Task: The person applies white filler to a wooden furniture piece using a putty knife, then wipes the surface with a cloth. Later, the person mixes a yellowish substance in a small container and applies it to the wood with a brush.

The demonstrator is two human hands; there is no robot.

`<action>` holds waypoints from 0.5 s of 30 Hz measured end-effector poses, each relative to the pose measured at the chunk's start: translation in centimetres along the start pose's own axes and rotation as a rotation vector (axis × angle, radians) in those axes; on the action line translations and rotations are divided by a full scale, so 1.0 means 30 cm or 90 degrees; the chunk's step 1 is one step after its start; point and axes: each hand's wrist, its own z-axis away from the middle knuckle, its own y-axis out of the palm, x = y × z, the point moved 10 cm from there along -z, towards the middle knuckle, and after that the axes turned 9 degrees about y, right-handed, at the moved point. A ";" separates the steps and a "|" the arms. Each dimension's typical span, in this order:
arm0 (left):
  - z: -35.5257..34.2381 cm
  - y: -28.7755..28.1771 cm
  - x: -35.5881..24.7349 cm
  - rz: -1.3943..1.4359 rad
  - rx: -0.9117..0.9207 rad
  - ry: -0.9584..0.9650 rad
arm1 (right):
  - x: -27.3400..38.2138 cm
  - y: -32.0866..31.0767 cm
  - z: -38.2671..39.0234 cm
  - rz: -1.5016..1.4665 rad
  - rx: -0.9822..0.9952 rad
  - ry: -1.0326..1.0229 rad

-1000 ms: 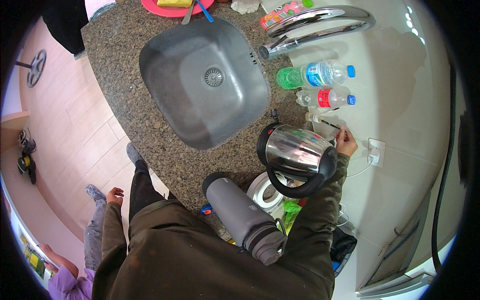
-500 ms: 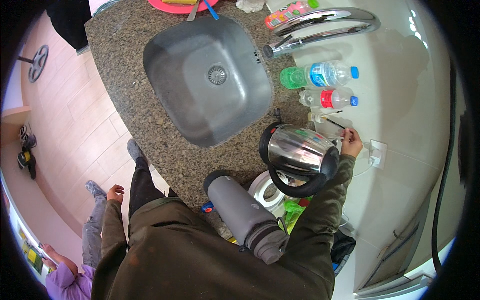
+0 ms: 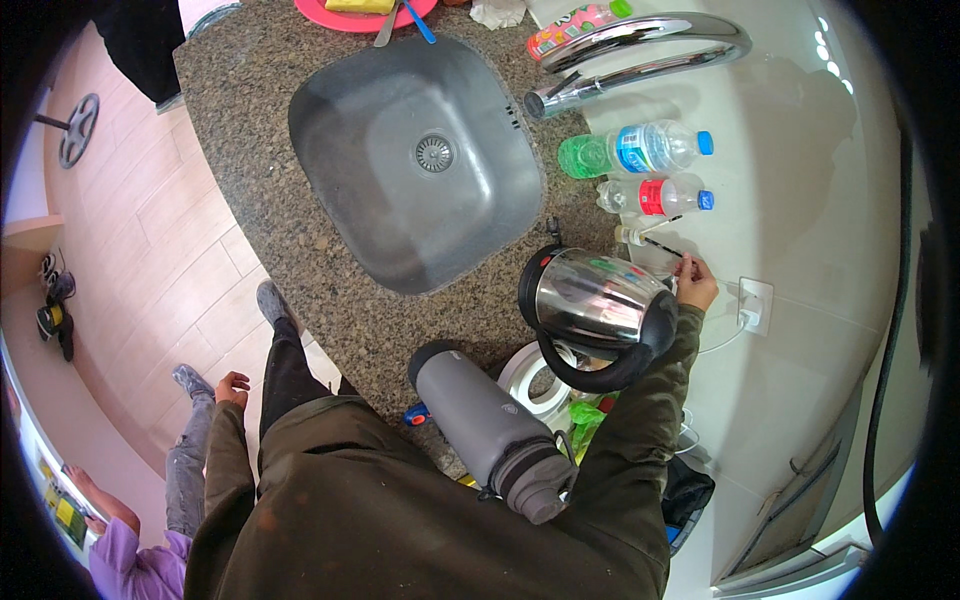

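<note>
My right hand (image 3: pixel 698 283) reaches past the kettle toward the wall, its fingertips closed on the end of a thin dark stick (image 3: pixel 660 246). The stick's other end meets a small pale container (image 3: pixel 630 235); its exact kind is too small to make out. Beside that hand stands a shiny steel electric kettle (image 3: pixel 595 300) with a black handle, partly covering my forearm. Down at my side hangs my left hand (image 3: pixel 232 388), its fingers loosely bent and apart, holding nothing. A grey tumbler (image 3: pixel 480 420) is close in front of my body.
A grey sink (image 3: pixel 350 150) is set in the granite counter (image 3: pixel 240 110), under a curved chrome faucet (image 3: pixel 690 45). Clear bottles (image 3: pixel 665 148) line the wall near a socket (image 3: pixel 755 305). A white tape roll (image 3: pixel 515 375) lies by the kettle. Another person (image 3: pixel 140 560) is at lower left.
My right hand has shifted slightly left, with the fingertips at the stick's end. The other person's arm has moved at lower left. My left hand stays at my side.
</note>
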 end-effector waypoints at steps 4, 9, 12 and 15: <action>0.001 0.002 0.000 0.016 -0.005 0.006 | 0.025 -0.055 0.009 0.038 -0.042 0.011; 0.019 -0.008 -0.020 0.019 -0.012 0.004 | 0.055 -0.076 0.009 0.070 -0.034 0.019; 0.026 -0.007 -0.020 0.021 -0.016 0.002 | 0.067 -0.049 -0.004 0.066 -0.014 -0.004; 0.035 0.001 0.011 0.034 -0.022 0.000 | 0.078 0.012 -0.017 0.085 0.029 -0.017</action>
